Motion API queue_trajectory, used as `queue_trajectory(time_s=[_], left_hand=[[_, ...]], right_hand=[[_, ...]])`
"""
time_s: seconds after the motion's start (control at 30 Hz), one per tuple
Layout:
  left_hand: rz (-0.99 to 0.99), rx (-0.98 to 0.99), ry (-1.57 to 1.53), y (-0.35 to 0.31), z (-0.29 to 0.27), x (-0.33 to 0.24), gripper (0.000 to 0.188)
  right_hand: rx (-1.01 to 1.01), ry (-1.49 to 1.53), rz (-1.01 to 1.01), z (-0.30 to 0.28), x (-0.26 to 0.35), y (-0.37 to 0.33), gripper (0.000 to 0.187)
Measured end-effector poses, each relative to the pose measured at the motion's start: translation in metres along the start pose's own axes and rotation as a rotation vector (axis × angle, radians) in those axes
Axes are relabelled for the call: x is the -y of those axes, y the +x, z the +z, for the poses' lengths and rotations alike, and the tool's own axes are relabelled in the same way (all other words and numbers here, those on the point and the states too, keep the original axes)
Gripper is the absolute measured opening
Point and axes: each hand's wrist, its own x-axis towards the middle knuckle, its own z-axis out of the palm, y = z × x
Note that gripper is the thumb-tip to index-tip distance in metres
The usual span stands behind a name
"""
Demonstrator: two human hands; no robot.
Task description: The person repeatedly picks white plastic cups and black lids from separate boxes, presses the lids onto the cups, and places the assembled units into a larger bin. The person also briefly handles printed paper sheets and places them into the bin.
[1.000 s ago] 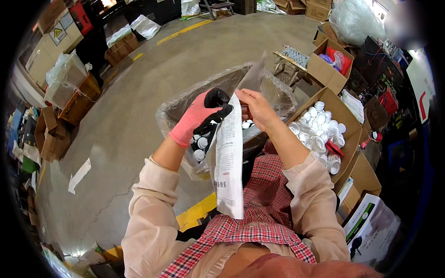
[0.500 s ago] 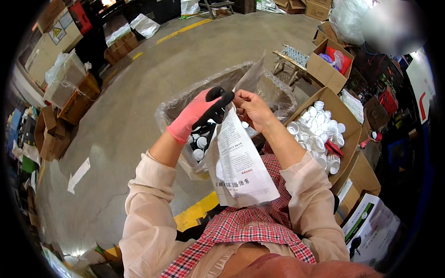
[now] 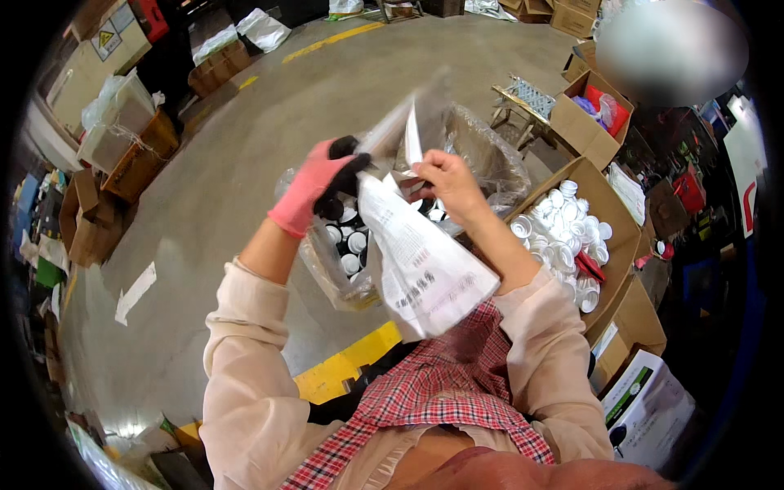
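Sheet (image 3: 429, 257), centre of frame: is being pinched by left hand (image 3: 321, 186) and right hand (image 3: 451, 186), grips closed; likely light, limp, tearable; best edge-held.

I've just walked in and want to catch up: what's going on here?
A person's gloved left hand and bare right hand are pinching the upper part of a printed paper. It hangs above a plastic-lined container holding black and white round pieces. To the right, a cardboard box holds white caps.
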Motion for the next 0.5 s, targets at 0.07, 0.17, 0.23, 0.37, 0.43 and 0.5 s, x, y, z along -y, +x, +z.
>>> queue_trajectory(time_s=[0.07,0.17,0.23,0.37,0.43,0.5], left_hand=[[0.108,-0.125,0.228,0.006,-0.053,0.031,0.019],[0.064,-0.404,0.376,-0.013,-0.120,0.065,0.018],[-0.055,-0.515,0.380,-0.030,-0.156,0.092,0.016],[-0.171,-0.611,0.355,-0.048,-0.188,0.139,0.020],[-0.129,-0.631,0.614,-0.058,-0.224,0.183,0.023],[-0.211,-0.690,0.770,-0.073,-0.230,0.203,0.024]], right_hand=[[-0.007,-0.118,-0.032,-0.030,0.004,0.012,0.012],[-0.114,-0.492,-0.068,-0.095,0.019,0.035,0.013],[-0.154,-0.700,-0.128,-0.148,0.021,0.059,0.012],[-0.102,-1.136,-0.280,-0.254,0.029,0.119,0.011],[-0.143,-1.208,-0.200,-0.259,0.015,0.140,0.013],[-0.220,-1.244,-0.010,-0.244,0.007,0.152,0.018]])
